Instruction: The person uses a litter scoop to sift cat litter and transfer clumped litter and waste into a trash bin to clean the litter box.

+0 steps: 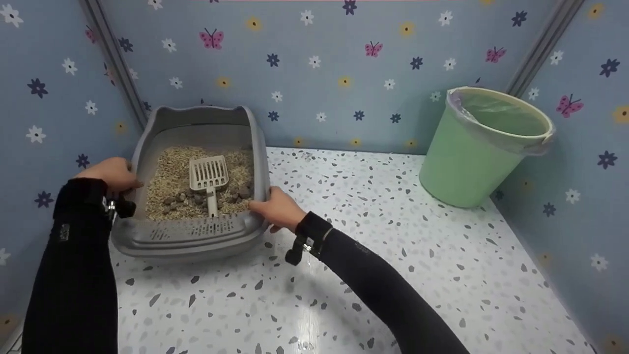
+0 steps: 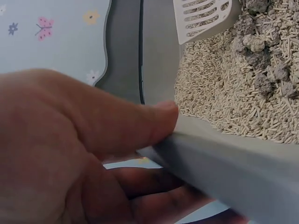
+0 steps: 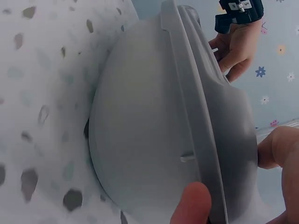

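Note:
A grey litter box [image 1: 196, 236] filled with pellet litter [image 1: 172, 167] stands at the left, near the back wall. My left hand [image 1: 110, 174] grips its left rim, thumb over the inner side and fingers beneath, as the left wrist view shows. On the opposite rim my right hand [image 1: 280, 209] holds on, thumb inside and fingers outside under the lip. A beige slotted litter scoop [image 1: 210, 174] lies on the litter, its handle toward the front. Grey-brown clumps [image 2: 261, 60] are gathered around the handle.
A light green bin [image 1: 471, 152] with a clear liner stands in the back right corner. Patterned blue walls [image 1: 334, 64] close off the back and both sides. Speckled white flooring [image 1: 344, 236] runs between box and bin.

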The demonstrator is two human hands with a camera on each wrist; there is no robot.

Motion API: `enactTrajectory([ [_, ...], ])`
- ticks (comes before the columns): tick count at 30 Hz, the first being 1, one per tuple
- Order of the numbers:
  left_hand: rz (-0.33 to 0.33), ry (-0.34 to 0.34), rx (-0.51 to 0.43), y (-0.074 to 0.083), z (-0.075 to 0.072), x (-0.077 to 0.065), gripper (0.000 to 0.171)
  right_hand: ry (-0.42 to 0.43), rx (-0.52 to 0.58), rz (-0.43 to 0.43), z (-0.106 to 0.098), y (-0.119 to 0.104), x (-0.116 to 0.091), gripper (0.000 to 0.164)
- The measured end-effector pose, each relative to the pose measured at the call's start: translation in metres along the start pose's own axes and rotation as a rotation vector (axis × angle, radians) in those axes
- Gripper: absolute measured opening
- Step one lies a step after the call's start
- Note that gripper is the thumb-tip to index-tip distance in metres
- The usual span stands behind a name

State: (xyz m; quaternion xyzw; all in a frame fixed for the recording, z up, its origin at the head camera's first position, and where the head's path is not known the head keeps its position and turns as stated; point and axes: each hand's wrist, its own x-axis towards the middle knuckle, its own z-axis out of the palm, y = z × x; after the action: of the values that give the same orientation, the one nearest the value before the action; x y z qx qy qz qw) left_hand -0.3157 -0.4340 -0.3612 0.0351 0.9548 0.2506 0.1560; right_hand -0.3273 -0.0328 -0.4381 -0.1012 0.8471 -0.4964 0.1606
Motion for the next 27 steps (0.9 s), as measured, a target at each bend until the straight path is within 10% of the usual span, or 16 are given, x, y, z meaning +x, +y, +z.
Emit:
enactTrajectory([
  [11,0.092,-0.084,-0.182,0.022,0.031,0.02,0.093,-0.028,-0.036,-0.01,-0.068,0.042,-0.022,0.077],
  [27,0.148,-0.053,-0.438,0.069,0.083,0.049,0.094,0.019,-0.002,0.016,-0.132,0.083,-0.049,0.085],
])
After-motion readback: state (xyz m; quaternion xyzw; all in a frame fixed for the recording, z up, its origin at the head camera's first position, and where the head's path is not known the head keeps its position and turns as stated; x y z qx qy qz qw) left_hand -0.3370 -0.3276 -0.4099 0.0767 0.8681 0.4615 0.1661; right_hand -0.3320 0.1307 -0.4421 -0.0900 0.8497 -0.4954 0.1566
